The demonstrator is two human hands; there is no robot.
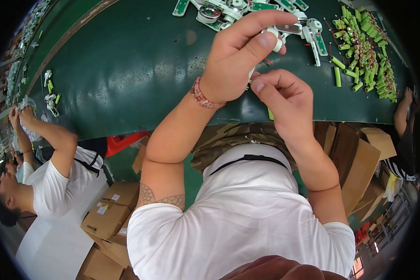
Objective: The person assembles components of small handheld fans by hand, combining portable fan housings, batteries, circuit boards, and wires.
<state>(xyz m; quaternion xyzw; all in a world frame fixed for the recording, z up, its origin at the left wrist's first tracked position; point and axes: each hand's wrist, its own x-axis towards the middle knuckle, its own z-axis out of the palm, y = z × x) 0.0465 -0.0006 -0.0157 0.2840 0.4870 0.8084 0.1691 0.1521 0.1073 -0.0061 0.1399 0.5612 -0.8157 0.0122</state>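
Observation:
My left hand [231, 53], with a pink beaded bracelet at its wrist, is closed around a small white plastic housing [278, 43] with a rounded end. A shiny metal-looking piece [289, 29] shows beside the index finger. Most of the housing is hidden by the palm. Just below, my right hand [289, 100] pinches with thumb and forefinger at the lower end of that housing, where short thin wires [268, 61] show. What the right fingertips grip is too small to make out. A green cylindrical cell [270, 114] lies partly hidden beside the right hand, near the table edge.
White housings with green circuit boards [210, 14] lie heaped beyond my hands on the dark green table [126, 70]. At the right is a pile of green wired cells [366, 56]. Cardboard boxes [109, 210] stand below at the left. A co-worker [56, 182] works at the left.

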